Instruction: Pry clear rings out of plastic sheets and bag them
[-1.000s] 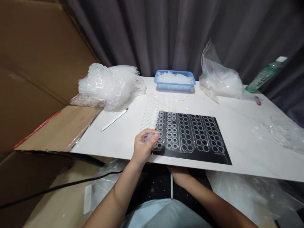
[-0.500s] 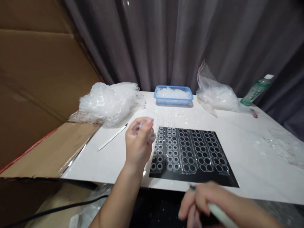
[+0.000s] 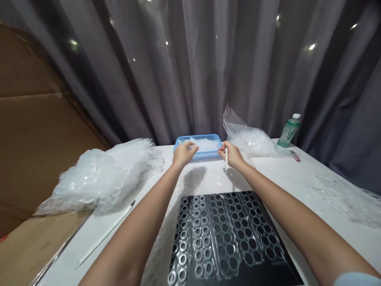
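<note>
My left hand [image 3: 185, 154] reaches over the left front of a blue basket [image 3: 199, 155] heaped with small clear plastic pieces [image 3: 204, 143]. Its fingers curl inward, and what they hold is hidden. At the basket's right front corner is my right hand [image 3: 232, 155], closed, with a slim pale stick-shaped tool [image 3: 226, 158] held along it. The thumb and forefinger of that hand meet near the rim. Between my forearms lies a black sheet [image 3: 256, 275] bearing clear strips of circles; pale rings [image 3: 205, 229] fill those of the left strips, while the other circles look black.
A large pile of clear plastic sheets [image 3: 104, 174] sits at left beside cardboard [image 3: 38, 242]. A slender white stick [image 3: 104, 236] lies nearby. Behind right are a zip bag [image 3: 253, 141], a green bottle [image 3: 288, 131] and a small pinkish tool [image 3: 295, 156]. Clear scraps [image 3: 348, 202] lie at right.
Both hands have moved forward from the near side of the table to the basket. The clear rings seen in my left hand are out of sight. The view has tilted up.
</note>
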### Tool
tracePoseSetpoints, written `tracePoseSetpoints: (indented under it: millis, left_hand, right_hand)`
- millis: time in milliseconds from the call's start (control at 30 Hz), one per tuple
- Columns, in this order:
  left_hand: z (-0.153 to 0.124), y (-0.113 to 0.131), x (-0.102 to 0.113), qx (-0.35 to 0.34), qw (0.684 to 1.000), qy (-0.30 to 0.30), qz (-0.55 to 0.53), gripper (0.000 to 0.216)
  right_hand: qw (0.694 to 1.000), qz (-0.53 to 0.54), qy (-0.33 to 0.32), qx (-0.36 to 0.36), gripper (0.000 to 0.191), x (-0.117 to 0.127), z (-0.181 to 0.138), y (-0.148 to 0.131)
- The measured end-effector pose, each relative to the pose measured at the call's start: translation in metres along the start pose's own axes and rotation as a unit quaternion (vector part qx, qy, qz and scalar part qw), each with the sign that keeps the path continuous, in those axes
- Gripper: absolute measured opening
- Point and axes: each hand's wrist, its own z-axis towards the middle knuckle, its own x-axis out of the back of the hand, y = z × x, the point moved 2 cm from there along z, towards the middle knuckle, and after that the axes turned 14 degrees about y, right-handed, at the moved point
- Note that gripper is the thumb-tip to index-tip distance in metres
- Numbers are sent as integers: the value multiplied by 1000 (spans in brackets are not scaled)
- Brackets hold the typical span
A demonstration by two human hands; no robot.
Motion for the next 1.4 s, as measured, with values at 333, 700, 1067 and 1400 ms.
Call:
tracePoseSetpoints:
  millis: [333,700,1067,1400]
  left_hand:
    - [98,-1,-106,-121,979,-135,90,31]
    - [121,-29,-160,-45,959,-248,128,48]
    - [127,-17,-146,4,968,-251,-18,89]
    - [55,45,-52,-178,981,-67,-33,35]
  right_hand:
    - [989,-119,21,81,4,-56,80,47]
    - [993,-118,13,20,7,-81,121,86]
    - [995,0,-25,95,11,-48,89,67]
    - [864,88,-495,14,8,39,-90,-58]
